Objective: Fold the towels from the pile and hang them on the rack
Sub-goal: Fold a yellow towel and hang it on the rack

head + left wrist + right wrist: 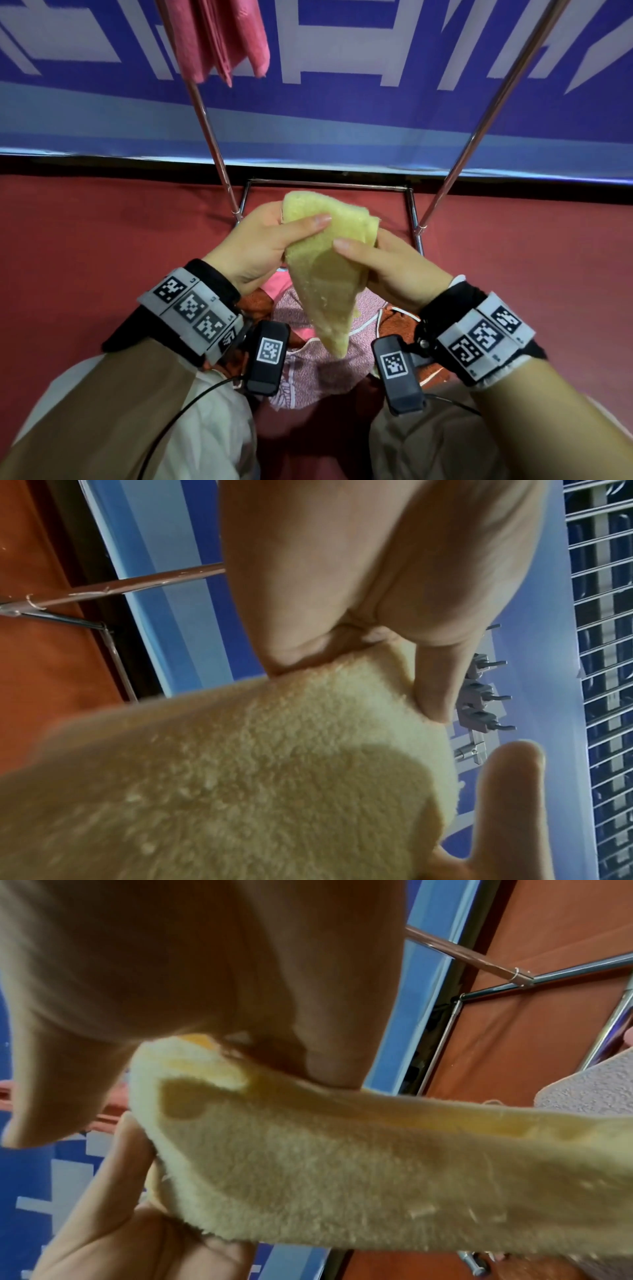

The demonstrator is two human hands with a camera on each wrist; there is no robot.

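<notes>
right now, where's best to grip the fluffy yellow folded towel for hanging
Grip the thick top edge of the fluffy yellow towel, left hand from the left, right hand from the right, thumbs on the near face. The layers bunch there and the rest hangs free to a point.

Looks like a staged recording booth or lab, not a home. Backdrop is a blue printed banner (pixel 342 113) with huge white lettering, hung right behind a tabletop (pixel 102 222) draped in red cloth. The rack (pixel 459 164) is a freestanding chrome tube frame. My wrists carry marker bands (pixel 191 308) with black-and-white codes, plus cabled camera modules (pixel 267 356). Left wrist view shows a metal grille (pixel 603 615) and bolted metal brackets (pixel 479 704) in the background.
</notes>
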